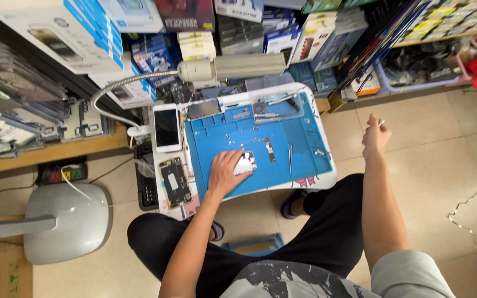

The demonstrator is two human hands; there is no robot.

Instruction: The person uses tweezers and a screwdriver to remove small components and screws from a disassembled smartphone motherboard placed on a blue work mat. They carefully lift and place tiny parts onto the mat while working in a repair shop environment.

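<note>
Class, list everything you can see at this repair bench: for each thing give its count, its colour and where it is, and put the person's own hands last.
work mat: one, blue, covering the small white table.
phone shell: one, silver, on the mat under the left hand.
opened phone: one, dark inside, on the table's left edge.
white phone: one, dark screen up, behind the opened phone.
tweezers: one, metal, on the mat right of the shell.
desk lamp: one, pale grey, on a bendy neck over the table's back.
power strip: one, black, on the floor at left.
boxes: many, mostly white and blue, shelved behind.
left hand: flat on the shell.
right hand: raised off the table, fingers pinching a small pale bit.
</note>
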